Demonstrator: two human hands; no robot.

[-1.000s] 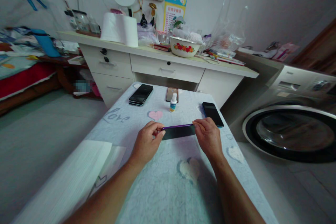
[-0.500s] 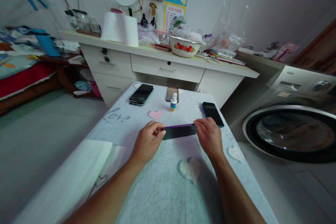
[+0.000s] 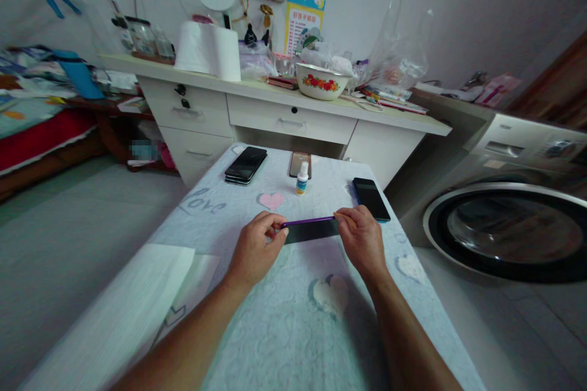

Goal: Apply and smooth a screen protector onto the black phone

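Note:
A dark phone with a purple edge [image 3: 312, 230] is held tilted over the cloth-covered table, its long side running across. At its left end, my left hand [image 3: 259, 244] is closed on it between thumb and fingers. My right hand [image 3: 361, 238] pinches the opposite end. Beyond the phone stands a small white spray bottle [image 3: 301, 180] with a blue and yellow label. Behind that bottle lies a brownish phone case or phone [image 3: 296, 162]; I cannot tell which. Another black phone [image 3: 372, 198] rests past my right hand, and stacked phones [image 3: 246, 165] lie at the far left.
The patterned tablecloth [image 3: 275, 330] covers the table, with a pale folded sheet [image 3: 123, 311] along its left side. A white desk with drawers [image 3: 293, 121] stands behind, bearing a floral bowl [image 3: 322, 82] and paper rolls [image 3: 208, 52]. A washing machine [image 3: 509, 159] is at the right.
My right hand has shifted slightly left along with the end of the phone. My left hand stays nearly where it was, and the view has moved a little.

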